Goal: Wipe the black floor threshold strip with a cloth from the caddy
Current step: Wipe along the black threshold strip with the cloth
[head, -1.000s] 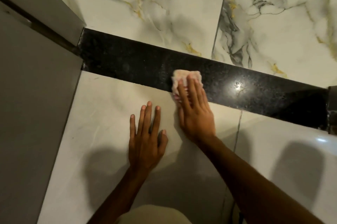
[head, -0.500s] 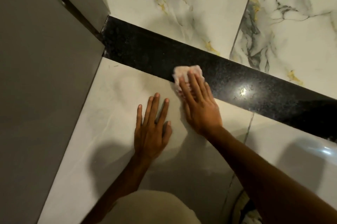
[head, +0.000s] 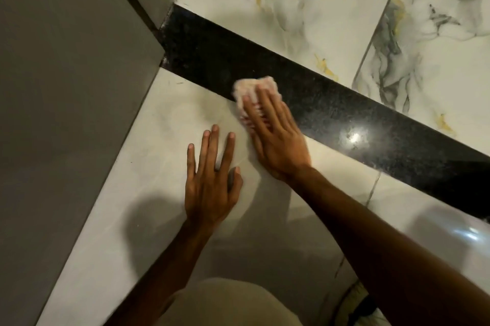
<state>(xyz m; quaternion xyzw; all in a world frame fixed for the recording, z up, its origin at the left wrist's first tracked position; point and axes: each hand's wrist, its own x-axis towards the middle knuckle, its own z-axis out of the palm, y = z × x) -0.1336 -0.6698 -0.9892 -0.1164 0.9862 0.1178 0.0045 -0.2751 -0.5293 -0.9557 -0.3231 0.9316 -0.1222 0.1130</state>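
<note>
The black speckled threshold strip (head: 331, 110) runs diagonally across the floor from the wall corner at upper left to the right edge. A small pinkish-white cloth (head: 250, 88) lies on the strip's near edge, partly over the pale tile. My right hand (head: 275, 137) presses flat on the cloth, fingers extended over it and hiding most of it. My left hand (head: 212, 179) rests flat on the pale tile just left of the right hand, fingers spread, holding nothing. The caddy is out of view.
A grey wall or door panel (head: 66, 113) fills the left side and meets the strip's left end. Veined marble tiles (head: 305, 12) lie beyond the strip. My knee in beige cloth (head: 228, 301) is at the bottom. A dark object (head: 363, 307) shows at bottom right.
The cloth and my right hand have slid leftward along the strip toward the wall corner. The view has shifted, so the strip now slants more steeply. My left hand stays flat on the tile.
</note>
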